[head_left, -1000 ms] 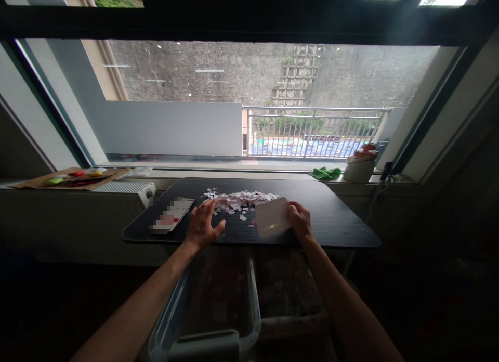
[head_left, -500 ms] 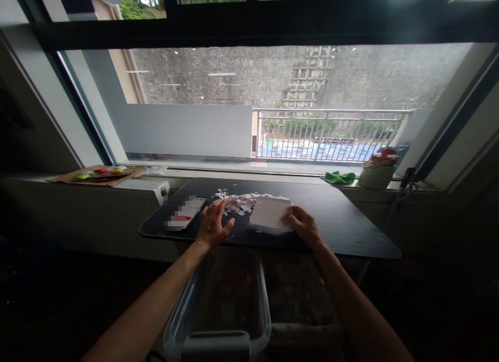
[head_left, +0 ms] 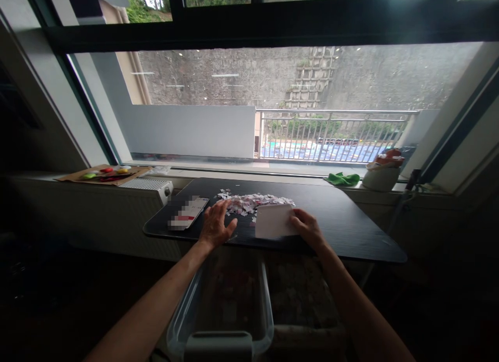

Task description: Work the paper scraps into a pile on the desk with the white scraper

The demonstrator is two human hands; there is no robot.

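The right hand (head_left: 307, 227) grips a white card (head_left: 274, 221) by its right edge, probably to leave the broad face free in front of the paper scraps (head_left: 257, 201), heaped on the dark table (head_left: 335, 216). The left hand (head_left: 215, 224) is open, fingers spread by the heap's left end, perhaps hemming it in; I can't tell whether they touch. A clear box (head_left: 268, 312) sits below the near edge.

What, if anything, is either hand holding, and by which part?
The right hand holds a white card by its right edge; the left hand is open, nothing visibly held.
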